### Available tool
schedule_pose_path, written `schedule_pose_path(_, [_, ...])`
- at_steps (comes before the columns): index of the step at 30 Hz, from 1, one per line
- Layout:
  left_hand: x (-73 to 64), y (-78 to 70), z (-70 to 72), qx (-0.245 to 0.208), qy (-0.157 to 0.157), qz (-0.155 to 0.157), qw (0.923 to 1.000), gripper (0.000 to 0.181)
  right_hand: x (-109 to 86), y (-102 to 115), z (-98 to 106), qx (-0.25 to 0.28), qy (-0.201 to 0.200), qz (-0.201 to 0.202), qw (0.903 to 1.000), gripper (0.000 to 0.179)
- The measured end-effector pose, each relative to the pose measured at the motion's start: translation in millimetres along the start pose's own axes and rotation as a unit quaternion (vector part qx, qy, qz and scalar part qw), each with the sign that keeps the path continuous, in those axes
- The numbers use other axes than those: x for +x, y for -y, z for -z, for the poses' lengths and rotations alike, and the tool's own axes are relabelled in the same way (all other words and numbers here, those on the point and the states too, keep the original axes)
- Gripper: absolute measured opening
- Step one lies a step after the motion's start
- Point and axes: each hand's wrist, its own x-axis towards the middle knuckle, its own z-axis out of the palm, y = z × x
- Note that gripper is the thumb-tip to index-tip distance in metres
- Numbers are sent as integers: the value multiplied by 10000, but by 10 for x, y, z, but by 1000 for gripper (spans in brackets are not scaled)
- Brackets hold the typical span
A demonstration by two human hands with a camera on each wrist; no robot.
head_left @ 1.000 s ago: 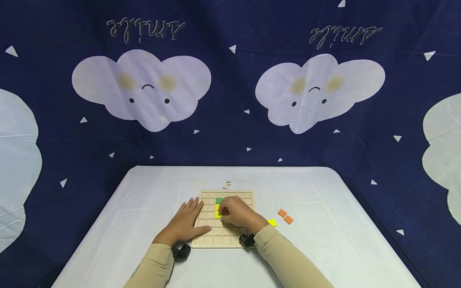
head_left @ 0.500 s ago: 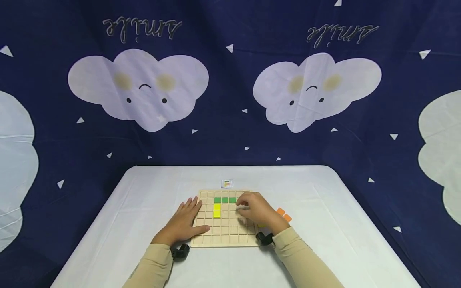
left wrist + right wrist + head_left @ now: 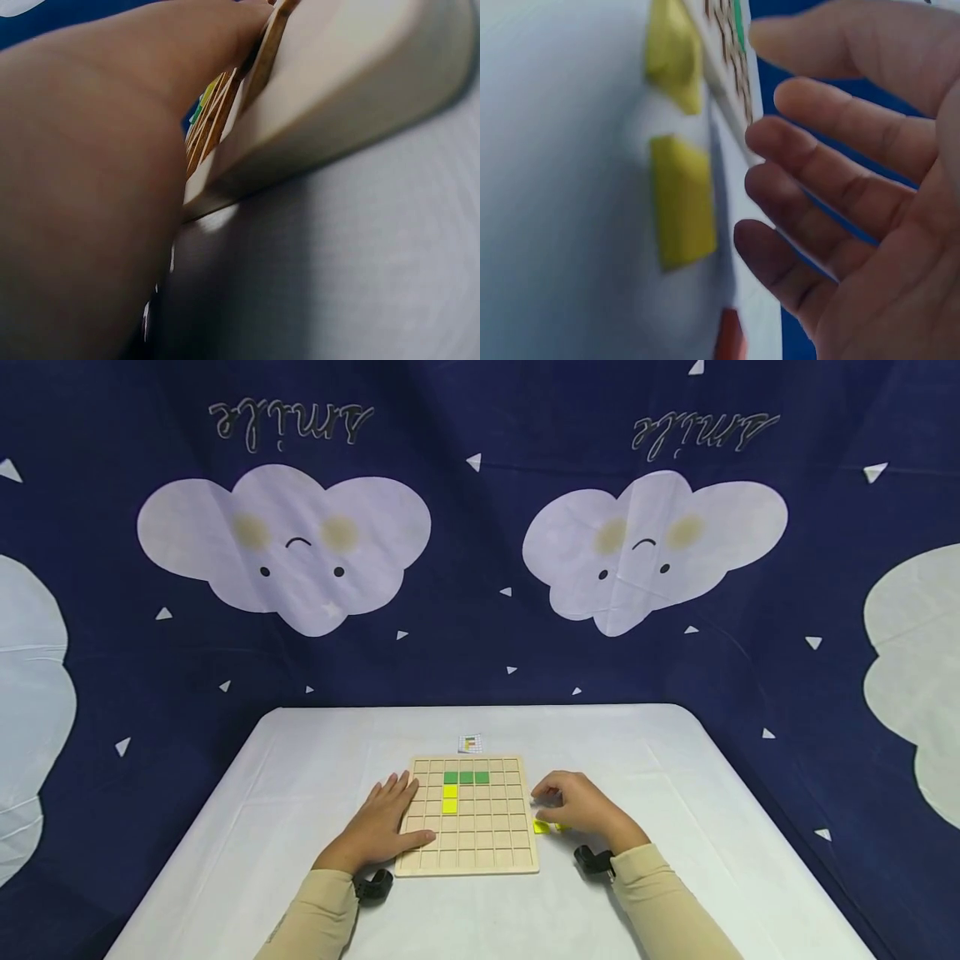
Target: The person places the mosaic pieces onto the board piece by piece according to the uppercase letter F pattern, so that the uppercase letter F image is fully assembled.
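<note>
Probably the weakest point right now is the pickup at the right. The right hand (image 3: 581,803) hangs over the table (image 3: 337,735) just beside the grid board (image 3: 480,853), its fingers (image 3: 795,208) parted and loosely bent, with nothing visible between them. Below them lie two loose yellow tiles (image 3: 682,210), the nearer one so close to the board's right edge that I cannot tell whether they touch. These pieces look thin and flat, so the fingertips may skid over the top instead of getting under a side, sending one sliding against the board. Because the pair lies close together, a wide pinch could also catch or drag both. An orange-red tile (image 3: 730,339) near them might be brushed by the little finger or the wrist camera (image 3: 592,860).

On the board, three green tiles (image 3: 467,777) sit in a row, with two placed yellow tiles (image 3: 450,806) running down below the leftmost. A sleeve or knuckle passing low could lift one out of its cell, or a new piece could land crooked on a divider.

The left hand (image 3: 382,822) lies over the board's left side, fingers straight and thumb spread out; should that pressure ease or push sideways, the board could shift on the smooth-looking cloth.
</note>
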Motion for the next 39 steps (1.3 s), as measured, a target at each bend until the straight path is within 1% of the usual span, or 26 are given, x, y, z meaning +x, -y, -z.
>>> schedule_pose_path(4, [13,11,-16,89,100,70,9999,107,-64,-66,0,103,86,74,9999,34])
schedule_pose_path(11, [17,8,-19,18,47,54,10000,107,-113,-79,-32,401,253,151,9988,38])
schedule_pose_path(18, [15,12,-26,68,91,76,9999,108,-139,-33,-46,492,434,166,9977,33])
schedule_pose_path(21, [7,11,-17,72,57,54,9999,107,-143,-28,-45,550,468,202,9972,31])
schedule_pose_path(31, [-6,5,-2,2,20,-4,10000,106,-141,-68,-71,595,481,281,9967,27])
schedule_pose_path(34, [-7,0,1,16,36,21,10000,106,-143,-78,-74,579,476,320,9967,27])
schedule_pose_path(39, [-8,-11,8,-28,-20,-11,10000,106,-137,-103,-92,567,451,268,9970,26])
